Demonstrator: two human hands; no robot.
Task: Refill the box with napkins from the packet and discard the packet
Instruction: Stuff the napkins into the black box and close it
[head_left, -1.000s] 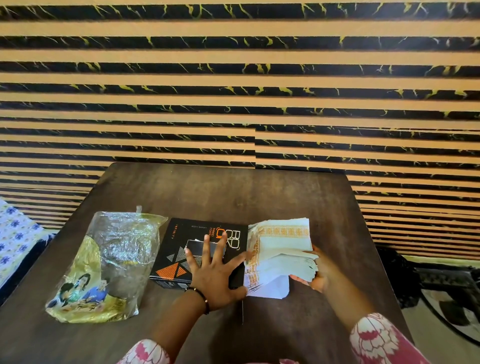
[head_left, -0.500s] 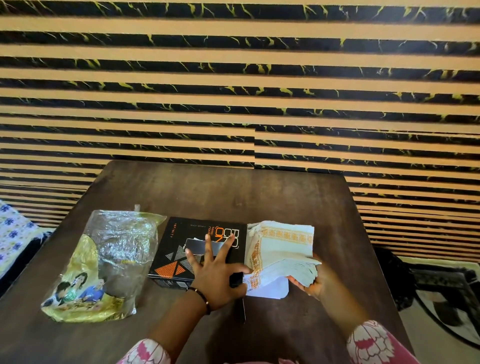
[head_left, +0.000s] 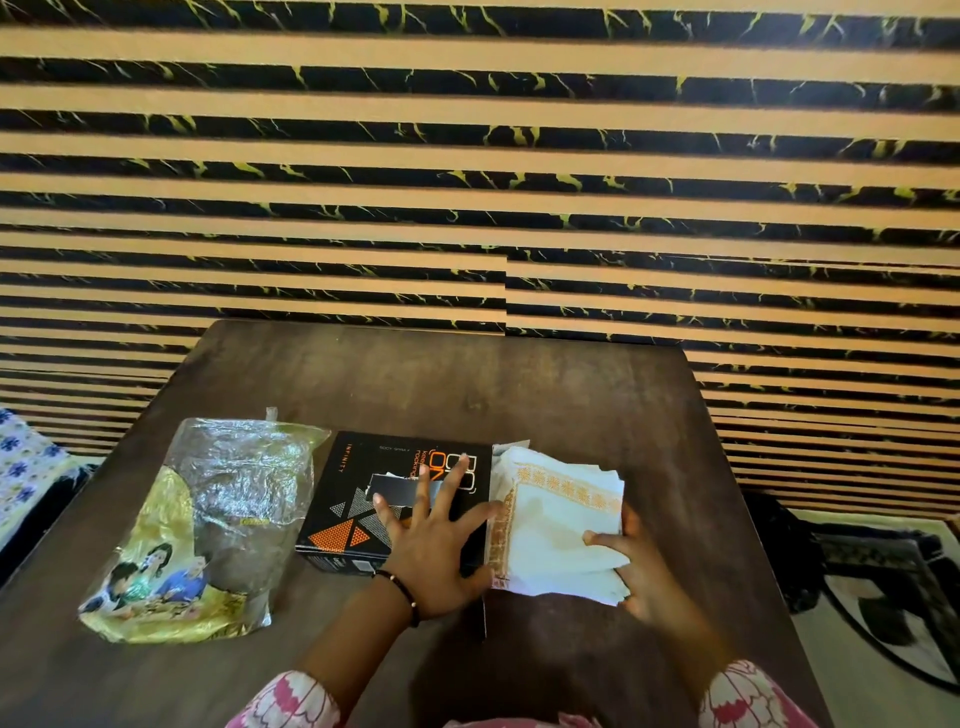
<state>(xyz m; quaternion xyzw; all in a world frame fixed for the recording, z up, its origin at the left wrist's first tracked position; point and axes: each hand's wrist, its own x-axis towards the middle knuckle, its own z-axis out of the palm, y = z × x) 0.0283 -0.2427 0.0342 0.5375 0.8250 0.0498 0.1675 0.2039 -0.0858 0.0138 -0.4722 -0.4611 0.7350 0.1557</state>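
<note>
- Two sleeves (head_left: 291, 701) with a pink and white print enter at the near edge, one on each side
- A black bead bracelet (head_left: 402, 590) sits on the left wrist
- The left hand (head_left: 431, 540) lies flat on top of the box (head_left: 358, 488), fingers straight and spread wide, thumb reaching toward the napkins (head_left: 558, 525)
- The right hand (head_left: 631, 566) is at the near right corner of the napkins; its thumb lies on top of the stack and its fingers curl round the stack's edge, so it grips the pile
- The napkins are a thick white stack with an orange patterned border along the far and left sides; the top sheets are a little fanned and uneven
- The stack lies flat at the box's right end, touching it; whether any of it is inside the box I cannot tell
- The box is black with orange and grey triangles and orange lettering, lying flat near the middle of the table (head_left: 467, 374)
- The packet (head_left: 208, 525) lies just left of the box, crumpled clear plastic at its far half, yellow with printed figures at its near end; it looks slack
- The table is dark brown wood
- Behind it a wall (head_left: 467, 156) of tan and black stripes
</note>
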